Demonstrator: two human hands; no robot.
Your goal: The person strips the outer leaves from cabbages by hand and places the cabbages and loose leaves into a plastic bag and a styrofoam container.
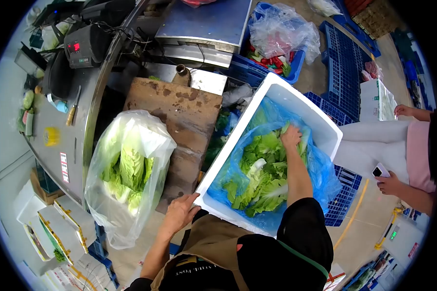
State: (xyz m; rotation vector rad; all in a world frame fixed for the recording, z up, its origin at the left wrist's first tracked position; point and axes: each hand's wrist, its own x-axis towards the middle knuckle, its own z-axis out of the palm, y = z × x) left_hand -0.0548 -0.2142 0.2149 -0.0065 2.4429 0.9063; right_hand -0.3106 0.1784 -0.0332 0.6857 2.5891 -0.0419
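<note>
A white foam box (303, 99) lined with a blue plastic bag (323, 184) stands in front of me. Loose green lettuce (267, 194) fills much of the bag. Deep in the box's far right part, my right hand (291, 137) is closed around lettuce leaves, its fingertips partly hidden. My left hand (180, 213) grips the near left corner of the box, fingers bent at the rim. To the left, a clear plastic bag (153, 203) holds leafy heads of Chinese cabbage (131, 169).
A stained brown board (189, 116) lies beside the clear bag. The metal table (90, 92) at left carries a scale display (82, 46) and a knife (73, 109). A blue crate (296, 68) holds red peppers. At right, another person (417, 150) holds a phone (380, 170).
</note>
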